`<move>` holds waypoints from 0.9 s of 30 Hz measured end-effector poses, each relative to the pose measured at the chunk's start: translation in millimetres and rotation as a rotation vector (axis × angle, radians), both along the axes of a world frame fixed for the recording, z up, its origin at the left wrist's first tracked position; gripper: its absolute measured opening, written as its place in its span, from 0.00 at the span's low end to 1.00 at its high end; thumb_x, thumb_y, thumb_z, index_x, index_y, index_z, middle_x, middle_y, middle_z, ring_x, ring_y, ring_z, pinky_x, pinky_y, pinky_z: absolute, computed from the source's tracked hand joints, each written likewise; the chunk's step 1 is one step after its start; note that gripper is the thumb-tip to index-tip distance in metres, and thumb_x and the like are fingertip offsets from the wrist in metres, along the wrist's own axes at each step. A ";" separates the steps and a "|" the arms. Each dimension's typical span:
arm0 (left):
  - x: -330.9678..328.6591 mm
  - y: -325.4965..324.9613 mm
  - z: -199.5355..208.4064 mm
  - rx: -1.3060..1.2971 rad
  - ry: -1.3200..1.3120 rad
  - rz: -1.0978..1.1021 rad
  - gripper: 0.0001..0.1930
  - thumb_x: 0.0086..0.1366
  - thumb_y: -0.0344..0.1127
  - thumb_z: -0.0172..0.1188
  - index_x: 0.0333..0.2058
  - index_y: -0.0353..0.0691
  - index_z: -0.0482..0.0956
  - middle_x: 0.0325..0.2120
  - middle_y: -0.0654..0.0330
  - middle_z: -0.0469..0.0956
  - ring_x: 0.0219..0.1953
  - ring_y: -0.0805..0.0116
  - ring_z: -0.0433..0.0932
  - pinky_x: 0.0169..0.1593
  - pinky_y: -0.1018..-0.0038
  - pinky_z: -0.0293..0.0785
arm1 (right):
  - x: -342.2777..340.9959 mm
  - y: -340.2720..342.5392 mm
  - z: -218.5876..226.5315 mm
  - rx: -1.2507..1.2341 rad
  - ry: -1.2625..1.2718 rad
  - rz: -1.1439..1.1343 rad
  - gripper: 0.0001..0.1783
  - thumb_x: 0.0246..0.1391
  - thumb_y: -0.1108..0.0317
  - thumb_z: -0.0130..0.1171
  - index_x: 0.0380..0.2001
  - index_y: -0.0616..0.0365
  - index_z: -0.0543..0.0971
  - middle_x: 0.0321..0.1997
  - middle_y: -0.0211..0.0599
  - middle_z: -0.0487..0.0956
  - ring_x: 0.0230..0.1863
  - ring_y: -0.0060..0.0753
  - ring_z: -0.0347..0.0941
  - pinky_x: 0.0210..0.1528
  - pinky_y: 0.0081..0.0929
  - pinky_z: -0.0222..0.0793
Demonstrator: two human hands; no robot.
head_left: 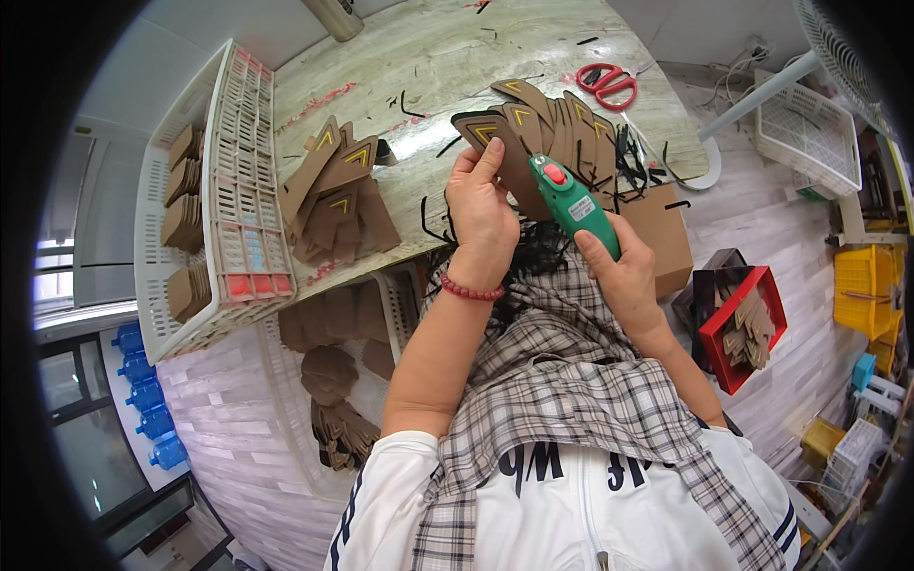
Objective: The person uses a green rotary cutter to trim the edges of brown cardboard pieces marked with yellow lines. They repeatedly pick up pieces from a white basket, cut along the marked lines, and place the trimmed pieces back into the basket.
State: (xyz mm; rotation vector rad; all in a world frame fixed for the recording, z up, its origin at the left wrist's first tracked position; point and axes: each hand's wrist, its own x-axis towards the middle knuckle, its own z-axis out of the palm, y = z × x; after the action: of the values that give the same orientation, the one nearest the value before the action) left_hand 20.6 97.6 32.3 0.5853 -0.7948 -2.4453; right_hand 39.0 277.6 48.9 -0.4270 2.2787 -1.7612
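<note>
A: Can u see the whole fan [850,46]?
B: No, edge of view cuts it.
A: & the green tool [592,225]?
B: R hand [626,271] hides some. Label [581,206] words r 2 small.

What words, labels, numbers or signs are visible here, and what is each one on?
Green handheld tool: a pale label with fine print, too small to read with certainty.
White jacket: large black letters, partly covered by the plaid apron; not quoted here.
Brown cut piece in the left hand: a yellow V-shaped mark, no readable words.
</note>
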 end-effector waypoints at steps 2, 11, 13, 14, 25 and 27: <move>0.8 1.0 -5.5 -0.024 -0.022 -0.019 0.05 0.61 0.30 0.60 0.36 0.39 0.75 0.32 0.63 0.79 0.33 0.75 0.76 0.37 0.79 0.71 | -1.2 0.8 -0.4 -0.003 0.010 0.005 0.21 0.54 0.57 0.62 0.43 0.65 0.75 0.24 0.29 0.74 0.25 0.15 0.65 0.27 0.18 0.63; 7.4 9.4 -5.7 -0.094 -0.088 -0.085 0.04 0.60 0.29 0.61 0.33 0.39 0.78 0.29 0.66 0.80 0.28 0.79 0.75 0.34 0.82 0.68 | -4.2 1.2 0.5 0.006 -0.010 -0.017 0.21 0.54 0.56 0.62 0.43 0.64 0.76 0.23 0.29 0.75 0.24 0.16 0.65 0.27 0.18 0.64; 9.7 10.3 -6.8 -0.112 -0.109 -0.083 0.04 0.60 0.29 0.61 0.34 0.38 0.78 0.29 0.65 0.80 0.28 0.79 0.75 0.33 0.82 0.68 | -4.2 0.7 -0.8 -0.010 0.007 -0.026 0.22 0.54 0.56 0.62 0.43 0.64 0.76 0.23 0.28 0.74 0.24 0.16 0.65 0.26 0.19 0.64; 9.2 9.8 -11.3 -0.124 -0.101 -0.085 0.04 0.60 0.28 0.61 0.34 0.37 0.78 0.30 0.65 0.81 0.28 0.79 0.75 0.34 0.83 0.68 | -3.9 0.3 0.2 -0.012 0.005 -0.031 0.22 0.54 0.56 0.62 0.43 0.64 0.76 0.22 0.28 0.74 0.24 0.16 0.65 0.26 0.18 0.64; 12.3 -3.9 -11.3 -0.367 -0.031 -0.048 0.05 0.63 0.26 0.57 0.35 0.30 0.78 0.29 0.63 0.79 0.28 0.81 0.73 0.34 0.83 0.70 | -4.6 7.3 -1.7 -0.023 -0.027 -0.005 0.22 0.54 0.57 0.62 0.43 0.64 0.76 0.22 0.26 0.73 0.23 0.14 0.64 0.26 0.17 0.62; 13.1 -7.8 -9.0 -0.422 -0.041 -0.069 0.05 0.63 0.27 0.56 0.35 0.31 0.78 0.28 0.64 0.79 0.27 0.81 0.73 0.33 0.83 0.70 | -5.0 8.5 -2.4 -0.019 -0.012 0.005 0.22 0.54 0.57 0.62 0.43 0.64 0.76 0.22 0.26 0.73 0.23 0.14 0.64 0.26 0.17 0.63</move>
State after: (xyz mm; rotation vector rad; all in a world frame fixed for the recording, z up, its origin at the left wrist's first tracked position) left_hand 33.6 89.9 23.3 0.4513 -1.3214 -2.2310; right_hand 34.0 286.1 46.6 -0.4247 2.2524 -1.7799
